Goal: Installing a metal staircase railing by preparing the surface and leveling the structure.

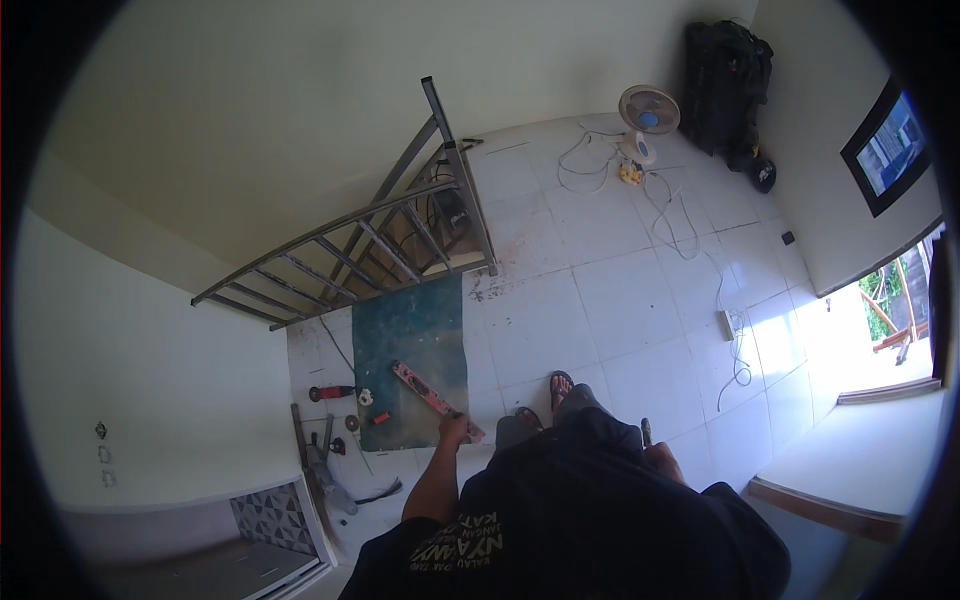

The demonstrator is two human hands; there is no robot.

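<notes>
My left hand (454,429) is closed around the near end of a long red spirit level (424,389). The level slants up and to the left over a dark green mat (410,330) on the floor. My right hand (663,461) is at my right side, its fingers closed on a short slim object (646,432) whose kind I cannot make out. On the mat, left of the level, lie a small red piece (380,417) and a pale roll-like thing (366,397).
A grey metal ladder-like frame (380,245) leans by the far wall. Left of the mat lie a red power tool (332,393) and metal pieces (325,470). A fan (648,110), a white cable (690,240), a power strip (727,325) and a black bag (722,85) are to the right.
</notes>
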